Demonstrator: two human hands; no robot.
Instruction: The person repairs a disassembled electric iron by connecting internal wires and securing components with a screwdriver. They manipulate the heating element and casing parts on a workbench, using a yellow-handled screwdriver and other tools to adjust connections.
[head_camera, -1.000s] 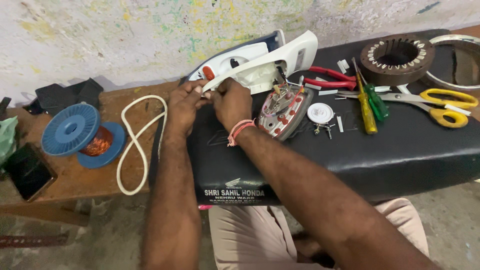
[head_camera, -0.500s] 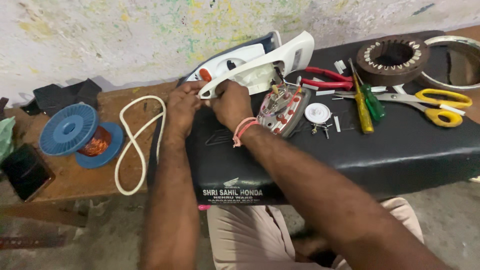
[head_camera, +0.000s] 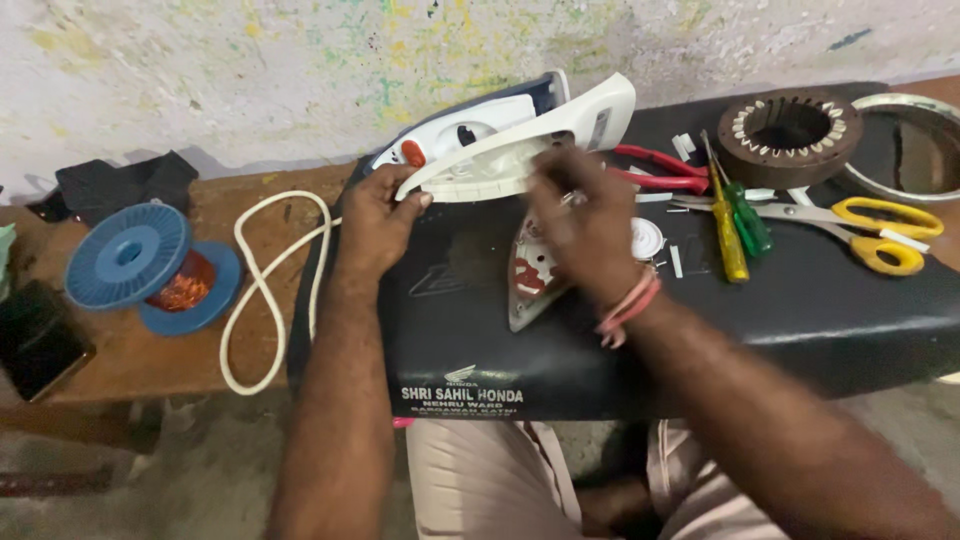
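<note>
Since half a second ago, the right hand (head_camera: 585, 215) has slid right, off the iron's rear end and over its middle, and is now blurred with motion. Its fingers curl down against the underside of the white iron shell (head_camera: 520, 150), but whether they grip anything cannot be told. Pink and red threads circle that wrist. The left hand (head_camera: 375, 225) is closed on the shell's rear edge, thumb on top, steadying it. The shell lies on its side on a black padded seat (head_camera: 820, 300) that serves as a worktop, its blue and white handle toward the wall. Just beneath the right hand lies the soleplate (head_camera: 530, 275), separated from the shell, its red and white inner parts facing up. A white cord (head_camera: 262, 290) loops from the iron's rear across the wooden bench (head_camera: 160, 360) to the left. On that bench rests a blue spool (head_camera: 130, 255) of copper wire, near a dark phone (head_camera: 35, 340). To the right on the seat lie red pliers (head_camera: 660, 170), a yellow screwdriver (head_camera: 728, 235), a green screwdriver (head_camera: 748, 222), yellow scissors (head_camera: 880, 225) and a round motor stator (head_camera: 790, 135).
</note>
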